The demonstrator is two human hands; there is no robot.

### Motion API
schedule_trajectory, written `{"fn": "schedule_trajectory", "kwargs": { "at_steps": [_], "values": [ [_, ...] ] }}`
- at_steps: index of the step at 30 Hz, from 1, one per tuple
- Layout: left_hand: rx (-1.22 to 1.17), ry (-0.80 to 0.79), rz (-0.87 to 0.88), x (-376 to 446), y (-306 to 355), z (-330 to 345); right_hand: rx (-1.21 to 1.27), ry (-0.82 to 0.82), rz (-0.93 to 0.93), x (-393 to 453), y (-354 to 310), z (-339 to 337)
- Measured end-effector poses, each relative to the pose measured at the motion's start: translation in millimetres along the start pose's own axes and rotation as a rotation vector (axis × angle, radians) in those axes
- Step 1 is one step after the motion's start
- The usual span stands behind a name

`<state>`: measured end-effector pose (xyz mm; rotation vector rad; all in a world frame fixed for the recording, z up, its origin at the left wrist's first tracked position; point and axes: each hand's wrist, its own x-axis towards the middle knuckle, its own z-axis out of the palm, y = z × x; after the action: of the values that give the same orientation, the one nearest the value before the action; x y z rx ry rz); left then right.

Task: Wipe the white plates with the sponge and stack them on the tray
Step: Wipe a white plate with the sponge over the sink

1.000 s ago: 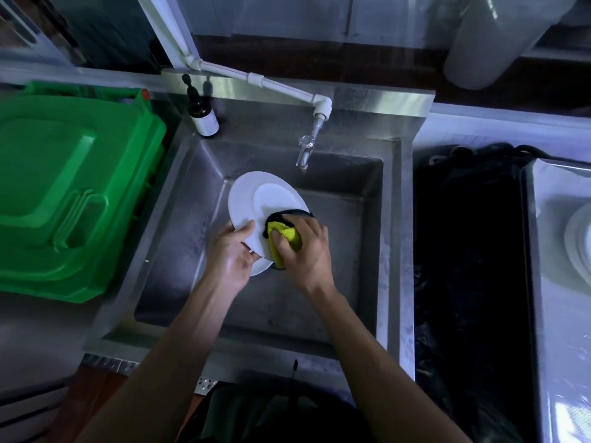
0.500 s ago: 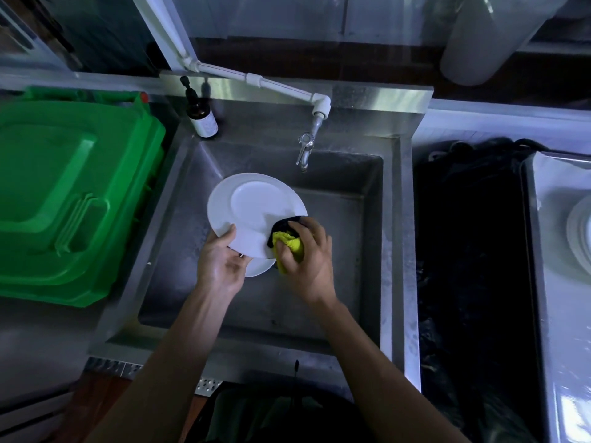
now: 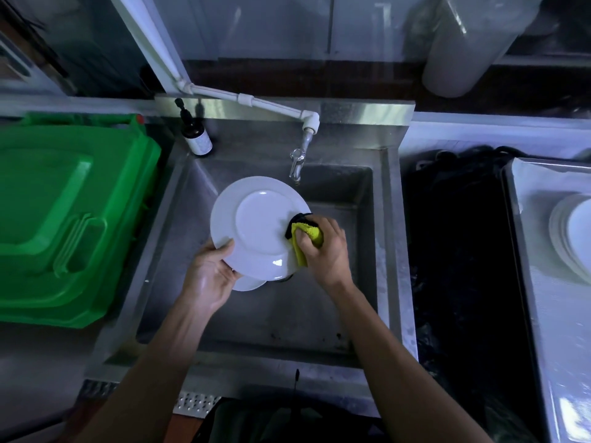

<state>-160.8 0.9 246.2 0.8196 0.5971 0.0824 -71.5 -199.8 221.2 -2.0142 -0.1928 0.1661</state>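
Observation:
Over the steel sink [image 3: 382, 238] I hold a white plate [image 3: 256, 225], face up and nearly flat. My left hand [image 3: 212, 273] grips its near left rim, thumb on top. My right hand [image 3: 329, 252] grips a yellow and black sponge [image 3: 307, 235] and presses it against the plate's right edge. A second white plate [image 3: 248, 284] shows just beneath the first, mostly hidden. At the far right, a stack of white plates [image 3: 572, 238] lies on a steel tray [image 3: 543, 314].
A tap [image 3: 297, 161] on a white pipe hangs over the sink's back. A dark pump bottle [image 3: 195, 134] stands at the back left corner. A green bin lid [image 3: 64, 219] lies left of the sink. A dark gap [image 3: 454, 266] separates sink and tray.
The plate has tilted from steep to nearly flat and face up. My left hand has shifted along the rim toward the near left, and the sponge has moved to the plate's right edge.

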Motion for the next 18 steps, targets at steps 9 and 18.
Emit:
{"fn": "schedule_trajectory", "kwargs": {
  "at_steps": [9,18],
  "values": [
    [0.237,-0.123,-0.033,-4,12,-4,-0.077,-0.046,0.004,20,-11,-16],
    [0.462,-0.102,-0.088,-6,16,4,-0.170,-0.031,-0.119,15,-51,-2]
  ]
}}
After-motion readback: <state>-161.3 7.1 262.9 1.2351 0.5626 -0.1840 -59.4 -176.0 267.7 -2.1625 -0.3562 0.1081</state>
